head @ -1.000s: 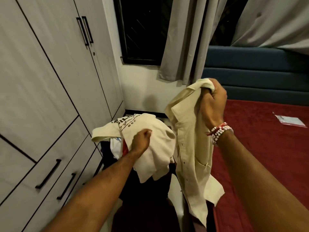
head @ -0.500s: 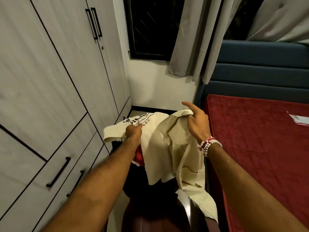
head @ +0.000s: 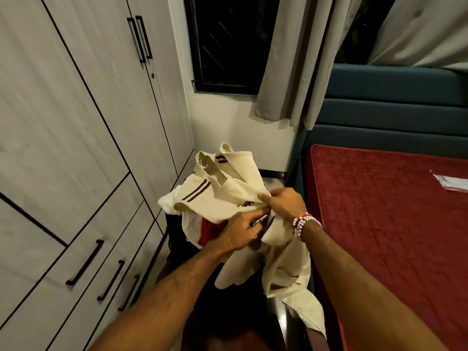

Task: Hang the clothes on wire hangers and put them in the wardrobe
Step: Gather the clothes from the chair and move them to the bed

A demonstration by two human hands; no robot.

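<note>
Holding a bundle of cream clothes [head: 228, 191], the two hands are close together, almost touching. The right hand [head: 285, 206] pinches a fold on top, I think to keep the bundle from dropping. The left hand [head: 240, 233] pokes into the folds beside it, maybe to pull one piece free; I cannot tell if it grips anything. A long shirt [head: 286, 272] hangs down below the right hand. A red cloth [head: 209, 230] peeks out under the left hand. The wardrobe [head: 88, 122] to the left of the hands is closed, and I see no hanger
</note>
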